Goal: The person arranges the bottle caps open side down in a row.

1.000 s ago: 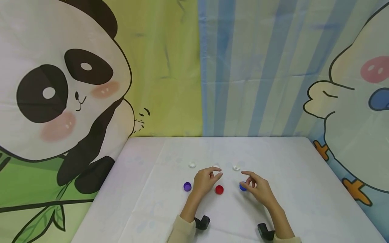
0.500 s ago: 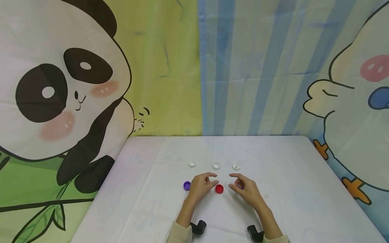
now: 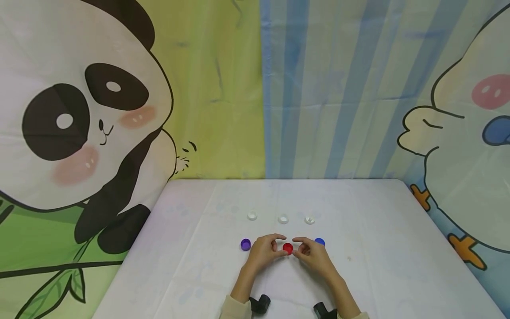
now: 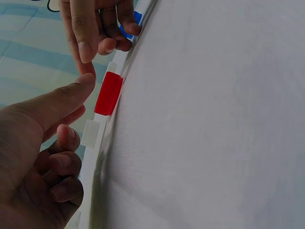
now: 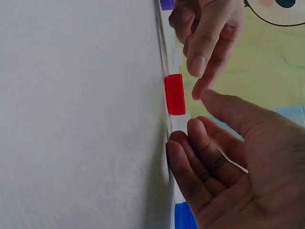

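A small round red cap (image 3: 287,248) sits on the white table between my two hands. My left hand (image 3: 260,252) is at its left and my right hand (image 3: 314,256) at its right, thumbs and forefingers extended around it. In the left wrist view, a gap shows between the left fingers and the red cap (image 4: 109,93). The right wrist view likewise has my right hand (image 5: 224,157) holding nothing, close beside the cap (image 5: 175,94). A purple cap (image 3: 245,244) lies left of my left hand. Behind my right hand is a blue cap (image 3: 319,241), partly hidden.
Farther back, three whitish round pieces stand in a row: left (image 3: 252,215), middle (image 3: 283,219) and right (image 3: 309,219) pieces. Black wrist mounts (image 3: 260,304) project inward from both wrists. Printed curtains (image 3: 223,110) rise behind the white table (image 3: 199,274).
My right hand has moved left from beside the blue cap to the red cap. My left hand has come slightly down and nearer the red cap. The caps stay where they were.
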Motion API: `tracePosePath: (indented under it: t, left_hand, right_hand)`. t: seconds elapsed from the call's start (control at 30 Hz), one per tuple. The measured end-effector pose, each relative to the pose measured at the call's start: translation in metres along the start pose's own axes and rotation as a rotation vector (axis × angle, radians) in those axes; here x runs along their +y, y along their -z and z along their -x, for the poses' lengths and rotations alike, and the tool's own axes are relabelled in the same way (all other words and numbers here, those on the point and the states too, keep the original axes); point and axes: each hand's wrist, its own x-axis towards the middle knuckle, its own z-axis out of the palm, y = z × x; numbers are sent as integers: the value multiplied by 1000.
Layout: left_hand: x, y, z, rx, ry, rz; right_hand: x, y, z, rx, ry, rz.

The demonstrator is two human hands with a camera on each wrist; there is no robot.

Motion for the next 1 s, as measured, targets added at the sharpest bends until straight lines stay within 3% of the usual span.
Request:
tracePosePath:
  t: [0.47,1.0]
  left_hand:
    - [-6,-7,-1,18,-18,-53]
    - [-9,-8,0,23,-22,-87]
  right_hand:
    - [6,-7,-2,26,-3,-43]
    - [8,-12,-3,5,-29,15]
